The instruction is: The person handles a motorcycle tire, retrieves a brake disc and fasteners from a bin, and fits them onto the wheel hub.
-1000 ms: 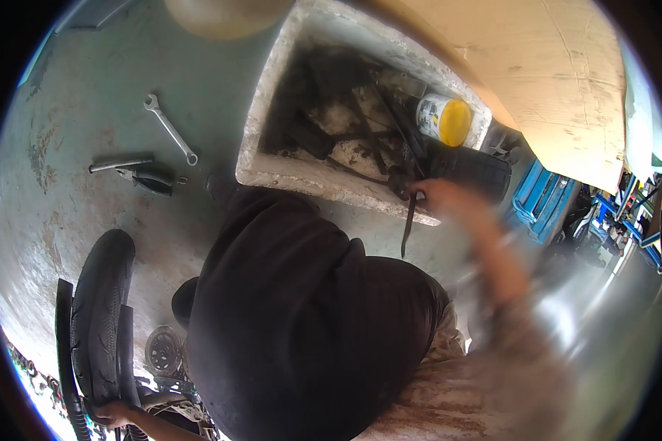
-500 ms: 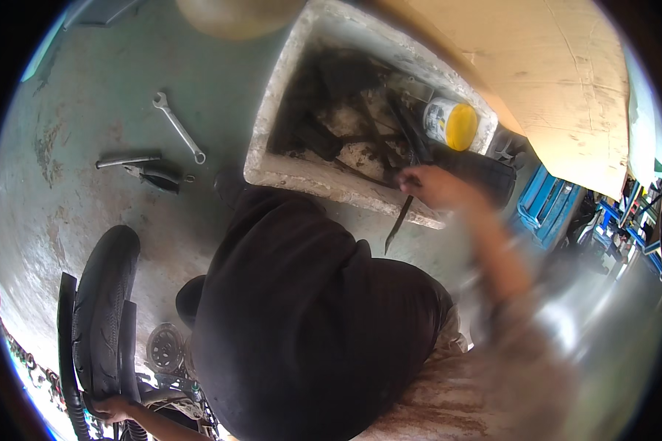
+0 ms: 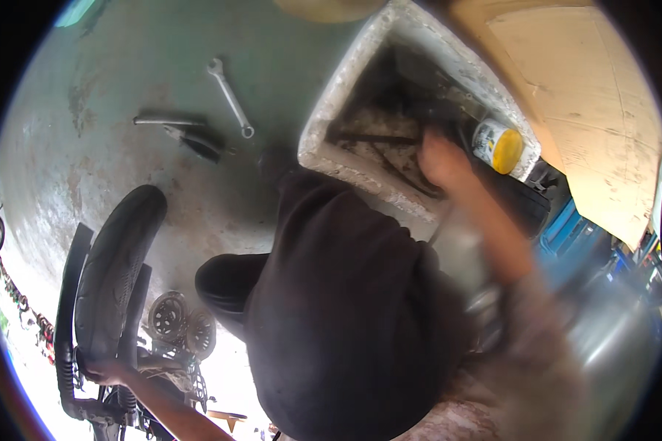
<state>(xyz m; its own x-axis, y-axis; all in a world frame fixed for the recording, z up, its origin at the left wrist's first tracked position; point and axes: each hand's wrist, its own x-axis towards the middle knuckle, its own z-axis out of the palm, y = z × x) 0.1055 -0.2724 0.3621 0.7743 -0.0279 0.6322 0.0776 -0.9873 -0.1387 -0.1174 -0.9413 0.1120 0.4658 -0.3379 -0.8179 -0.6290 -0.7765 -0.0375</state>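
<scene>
My left hand [image 3: 114, 371] grips the lower part of a motorcycle's front end, beside the black tire [image 3: 118, 272] and ribbed fork gaiters [image 3: 68, 375]. My right hand [image 3: 443, 158] reaches inside a worn white foam box [image 3: 331, 95], among dark pieces [image 3: 375, 140] too shadowed and blurred to name; its fingertips are unclear. Beside that hand, a white canister with a yellow end [image 3: 506, 151] lies in the box. My dark-clothed body [image 3: 331, 309] fills the lower middle.
On the green floor [image 3: 88, 88] lie a wrench [image 3: 232, 99], a metal bar [image 3: 165, 120] and dark-handled pliers [image 3: 195, 143]. Cardboard [image 3: 581, 95] covers the right side, with blue crates [image 3: 566, 228] below. Round perforated metal parts [image 3: 168, 316] sit right of the tire.
My right hand has moved up from the box's near rim, where it held a dark strip, deeper inside. The view has shifted, so the box appears farther right. My left hand stays by the tire.
</scene>
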